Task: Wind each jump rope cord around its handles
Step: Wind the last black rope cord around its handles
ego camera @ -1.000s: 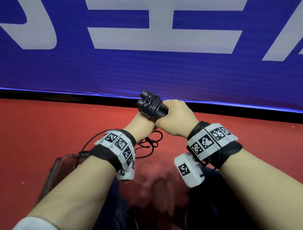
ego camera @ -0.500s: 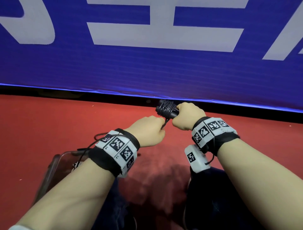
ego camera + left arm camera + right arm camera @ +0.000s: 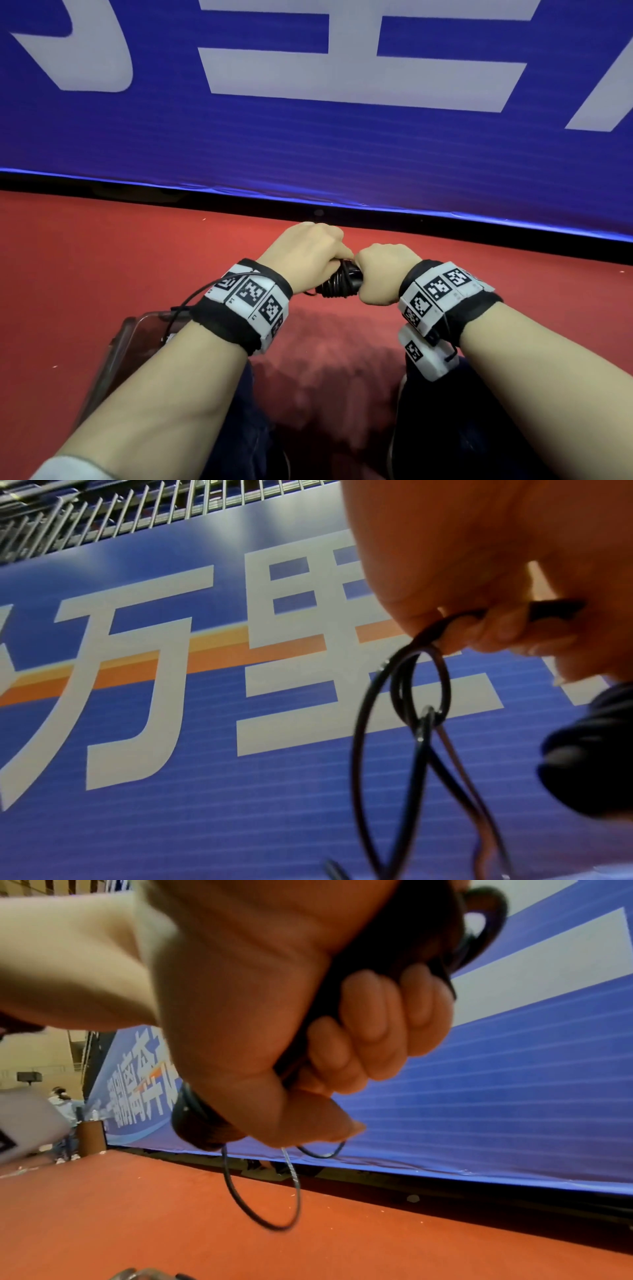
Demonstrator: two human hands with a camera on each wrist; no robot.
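The right hand (image 3: pixel 383 274) clamps the bundled black handles (image 3: pixel 342 284) firmly — the left hand (image 3: pixel 479 593) pinches the thin, springy cord (image 3: pixel 404 685), likely slippery — best gripped near the coils.

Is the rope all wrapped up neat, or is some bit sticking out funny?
Mostly neat, but not finished. The handles are tightly wrapped, held by the right hand. A loose cord loops below the left hand, which pinches it.
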